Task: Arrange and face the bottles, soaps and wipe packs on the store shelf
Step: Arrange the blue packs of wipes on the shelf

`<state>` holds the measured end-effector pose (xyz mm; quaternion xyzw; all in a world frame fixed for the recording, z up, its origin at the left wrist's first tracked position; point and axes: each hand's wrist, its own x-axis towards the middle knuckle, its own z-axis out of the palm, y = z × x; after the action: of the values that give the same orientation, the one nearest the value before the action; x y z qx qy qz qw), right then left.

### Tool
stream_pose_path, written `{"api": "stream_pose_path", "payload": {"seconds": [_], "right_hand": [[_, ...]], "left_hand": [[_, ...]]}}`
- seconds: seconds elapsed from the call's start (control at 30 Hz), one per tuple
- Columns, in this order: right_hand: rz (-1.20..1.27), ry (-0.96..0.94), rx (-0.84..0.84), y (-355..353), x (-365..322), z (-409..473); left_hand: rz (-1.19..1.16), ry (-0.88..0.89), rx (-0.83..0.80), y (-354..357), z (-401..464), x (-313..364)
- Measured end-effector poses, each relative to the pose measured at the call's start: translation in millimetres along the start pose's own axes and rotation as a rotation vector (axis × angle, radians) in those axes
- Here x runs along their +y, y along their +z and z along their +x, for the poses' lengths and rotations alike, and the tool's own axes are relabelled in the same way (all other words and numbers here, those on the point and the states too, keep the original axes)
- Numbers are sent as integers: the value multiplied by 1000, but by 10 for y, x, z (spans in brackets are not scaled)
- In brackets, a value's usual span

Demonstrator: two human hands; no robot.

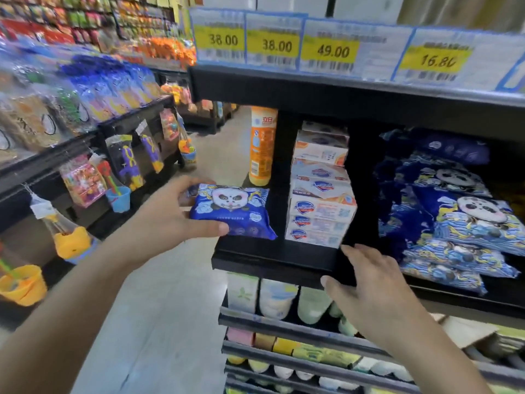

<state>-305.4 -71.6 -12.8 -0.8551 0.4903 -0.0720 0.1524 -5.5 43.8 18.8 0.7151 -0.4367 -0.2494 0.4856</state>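
Note:
My left hand (170,211) grips a blue wipe pack (233,211) with a panda face, holding it at the left end of the black shelf (272,260). An orange bottle (262,146) stands upright behind the pack. To the right of the pack rises a stack of white soap boxes (321,189). Further right lies a loose heap of the same blue wipe packs (454,217). My right hand (366,282) hovers with relaxed fingers at the shelf's front edge, just below the soap stack, holding nothing.
Yellow price tags (329,49) line the shelf above. Lower shelves (284,322) hold pale bottles and small packs. Across the aisle floor (176,294) on the left, a rack carries hanging toys and yellow buckets (22,282).

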Motion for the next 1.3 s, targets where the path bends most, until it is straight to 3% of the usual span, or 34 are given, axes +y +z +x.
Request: {"api": "stream_pose_path", "payload": {"seconds": [0.13, 0.43, 1.0, 1.2, 1.3], "right_hand": [[-125, 61, 31, 103, -111, 61], [-32, 121, 91, 210, -114, 6], [37, 78, 196, 350, -46, -23], [27, 35, 251, 444, 27, -43], [7, 7, 257, 461, 72, -48]], "left_hand": [[-2, 3, -45, -7, 419, -214], [23, 13, -99, 125, 973, -433], [-70, -28, -104, 458, 1071, -462], [-90, -124, 57, 373, 770, -516], [31, -36, 198, 359, 423, -537]]}}
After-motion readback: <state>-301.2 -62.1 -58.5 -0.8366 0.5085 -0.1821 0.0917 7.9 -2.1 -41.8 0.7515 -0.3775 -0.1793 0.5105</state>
